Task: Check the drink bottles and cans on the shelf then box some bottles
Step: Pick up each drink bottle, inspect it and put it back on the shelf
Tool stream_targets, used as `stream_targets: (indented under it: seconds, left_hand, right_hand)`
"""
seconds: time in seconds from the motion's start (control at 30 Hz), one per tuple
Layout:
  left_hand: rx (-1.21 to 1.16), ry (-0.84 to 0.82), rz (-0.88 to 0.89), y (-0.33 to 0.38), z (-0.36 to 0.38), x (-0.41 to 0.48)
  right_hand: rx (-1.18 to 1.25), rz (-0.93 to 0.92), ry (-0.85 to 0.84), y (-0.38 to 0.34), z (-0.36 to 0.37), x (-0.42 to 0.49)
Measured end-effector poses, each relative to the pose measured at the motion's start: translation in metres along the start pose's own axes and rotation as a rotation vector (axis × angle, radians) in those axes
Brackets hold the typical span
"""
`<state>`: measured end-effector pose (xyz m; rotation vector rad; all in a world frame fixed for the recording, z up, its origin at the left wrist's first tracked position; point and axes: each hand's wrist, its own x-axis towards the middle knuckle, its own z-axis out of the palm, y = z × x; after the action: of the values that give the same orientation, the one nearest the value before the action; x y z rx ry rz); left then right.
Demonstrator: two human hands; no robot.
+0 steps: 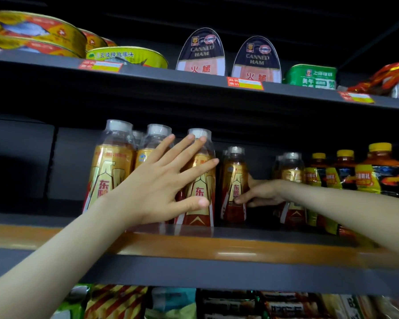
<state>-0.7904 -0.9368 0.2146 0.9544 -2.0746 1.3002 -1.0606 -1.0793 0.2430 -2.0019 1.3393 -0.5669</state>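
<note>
R hand (263, 193) – thumb n fingers curled round the set-back energy drink bottle (234, 180) from its 3 o'clock | bottle upright, mid shelf (194, 247) | L hand (161, 180) spread flat on front bottle (199, 192) at its 9 o'clock – R is nearer imo

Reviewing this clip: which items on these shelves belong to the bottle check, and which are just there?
In the job: gold-labelled drink bottles with clear caps; the set-back bottle gripped by the right hand; left hand spread on the front row; yellow-capped dark drink bottles.
Just there: yellow oval fish tins; black canned ham tins; green rectangular tin; snack packets below.
</note>
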Motion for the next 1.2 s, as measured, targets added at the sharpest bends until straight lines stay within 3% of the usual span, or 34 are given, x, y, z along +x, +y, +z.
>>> stream_targets:
  seconds: [0.23,0.37,0.43,0.5,0.6,0.67,0.7,0.77,0.83,1.2]
  left_hand:
    - [0.017,-0.006,-0.018,0.002,0.004,0.001]
    - [0.01,-0.009,-0.034,0.002,0.004,0.002]
    - [-0.005,0.003,-0.054,0.005,0.003,0.002]
    - [-0.061,0.026,-0.111,0.013,0.001,0.002]
    - [-0.112,0.054,-0.194,0.031,0.003,0.004]
    - [-0.077,0.066,-0.215,0.041,0.007,0.007]
    - [-0.055,0.071,-0.226,0.044,0.01,0.008]
    - [-0.035,0.079,-0.254,0.049,0.014,0.01]
    - [-0.038,0.088,-0.272,0.052,0.017,0.009]
    - [-0.066,0.119,-0.288,0.056,0.022,0.005]
  right_hand:
    - [0.032,-0.008,-0.001,0.0,0.0,0.004]
    - [-0.052,0.026,0.01,-0.005,-0.001,0.001]
    - [-0.214,0.046,0.056,-0.007,-0.002,-0.004]
    - [-0.442,-0.025,0.237,-0.01,-0.006,-0.014]
    - [-0.793,-0.191,0.785,-0.008,-0.017,-0.04]
    - [-1.005,-0.161,1.043,0.003,-0.029,-0.052]
    - [-1.003,-0.066,1.065,0.009,-0.034,-0.057]
    - [-0.824,0.144,0.961,0.021,-0.038,-0.061]
    - [-0.721,0.238,0.835,0.031,-0.038,-0.06]
    - [-0.603,-0.033,0.72,0.021,-0.02,-0.063]
